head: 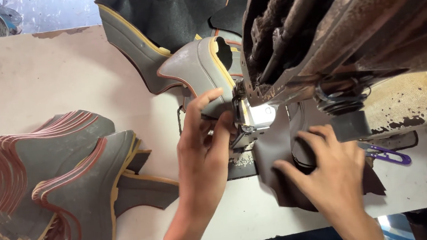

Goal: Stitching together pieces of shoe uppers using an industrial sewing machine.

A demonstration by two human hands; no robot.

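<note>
Feeding the grey panel (195,67) under the needle (240,113), your left hand (202,142) pinches its edge right beside the point, one slip and it stitches your fingertips; right hand (328,169) presses flat, spread, on dark leather (282,181).

The single head-worn camera looks steeply down and forward over the worktable (26,75), close above the left hand (203,147) and right hand (330,166). Just beyond the hands, the sewing machine (350,23) fills the upper right, very near the lens.
</note>
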